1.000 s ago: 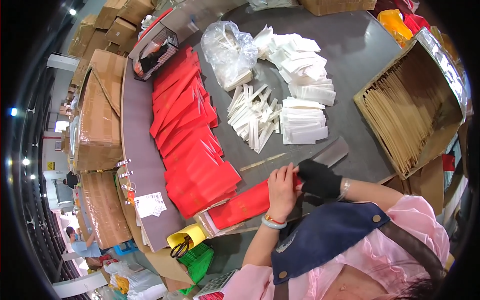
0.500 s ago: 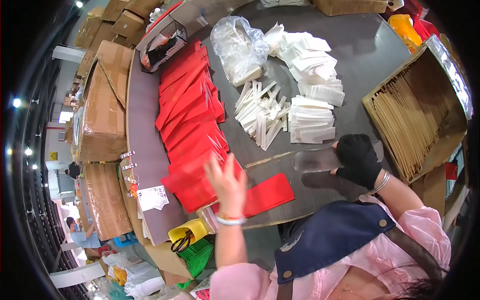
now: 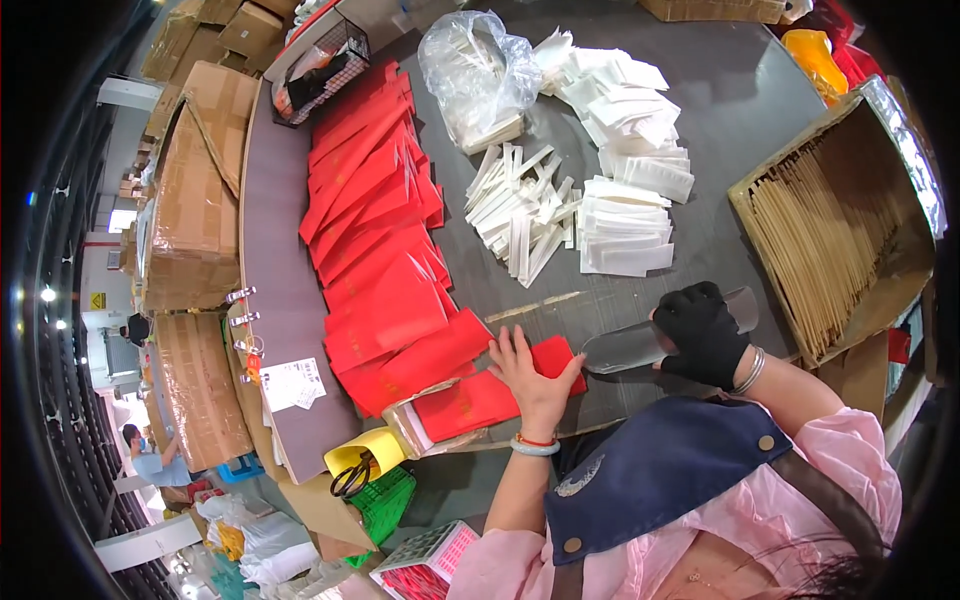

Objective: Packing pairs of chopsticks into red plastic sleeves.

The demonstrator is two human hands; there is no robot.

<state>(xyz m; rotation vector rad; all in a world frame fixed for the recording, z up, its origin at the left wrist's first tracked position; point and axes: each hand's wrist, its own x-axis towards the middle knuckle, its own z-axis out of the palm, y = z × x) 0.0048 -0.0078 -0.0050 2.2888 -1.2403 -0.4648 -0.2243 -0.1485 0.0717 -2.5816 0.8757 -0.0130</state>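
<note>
My left hand [image 3: 537, 388], bare with a bracelet at the wrist, lies with fingers spread on a flat red envelope [image 3: 465, 405] near the table's front edge. Another red piece shows beyond its fingers. My right hand [image 3: 700, 335], in a black fingerless glove, is closed around a long clear plastic strip [image 3: 622, 348] with a rounded end. The strip slants over the dark tabletop, its left end close to my left thumb. A long overlapping row of red envelopes [image 3: 375, 220] runs along the left side of the table.
White paper slips [image 3: 625, 235] and narrow white strips [image 3: 520, 215] lie in heaps beyond my hands, beside a clear plastic bag [image 3: 475, 75]. An open carton [image 3: 740, 200] of brown card stands right. A yellow holder [image 3: 365, 455] with black scissors sits at the front left edge.
My left hand has moved right and down from above the red row onto the red envelope near the edge. The clear strip in my right hand has tilted, its left end lower.
</note>
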